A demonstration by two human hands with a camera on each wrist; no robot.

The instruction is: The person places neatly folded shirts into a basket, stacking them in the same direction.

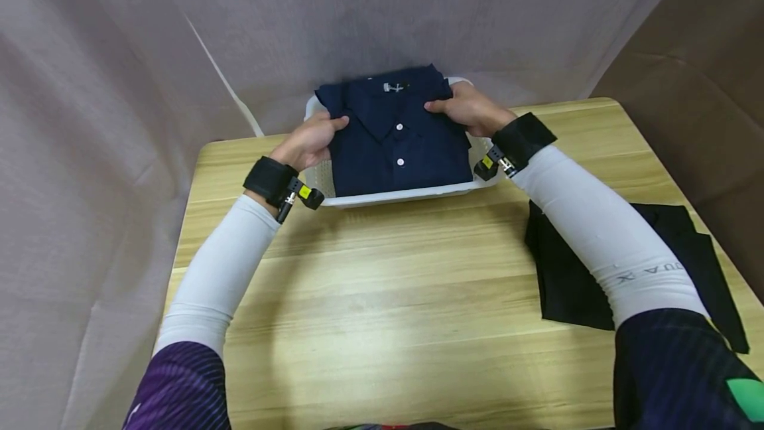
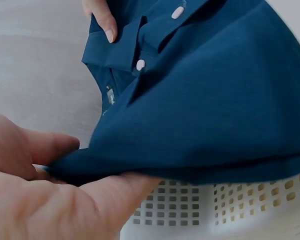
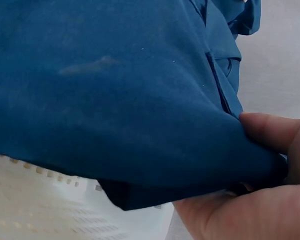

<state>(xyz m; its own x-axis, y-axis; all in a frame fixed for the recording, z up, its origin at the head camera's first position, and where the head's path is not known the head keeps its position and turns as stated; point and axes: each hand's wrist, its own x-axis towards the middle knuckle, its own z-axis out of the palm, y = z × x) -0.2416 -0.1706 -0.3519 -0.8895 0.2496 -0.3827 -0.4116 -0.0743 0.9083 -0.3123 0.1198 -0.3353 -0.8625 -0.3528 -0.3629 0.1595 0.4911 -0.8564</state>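
Observation:
A folded navy shirt [image 1: 400,141] with a collar and white buttons lies over a white perforated basket [image 1: 412,196] at the back of the table. My left hand [image 1: 312,138] grips the shirt's left edge, thumb on top and fingers beneath. On the opposite edge, near the collar, my right hand [image 1: 471,108] pinches the cloth the same way. In the left wrist view the shirt [image 2: 210,100] hangs above the basket's holes [image 2: 170,202]. The right wrist view shows the cloth [image 3: 140,110] sagging between thumb and fingers. Most of the basket's inside is hidden under the shirt.
A folded black garment [image 1: 573,277] lies on the right of the wooden table [image 1: 370,297], partly under my right forearm. Grey cloth [image 1: 358,12] hangs behind the basket, and a brown drape [image 1: 704,98] is at the right.

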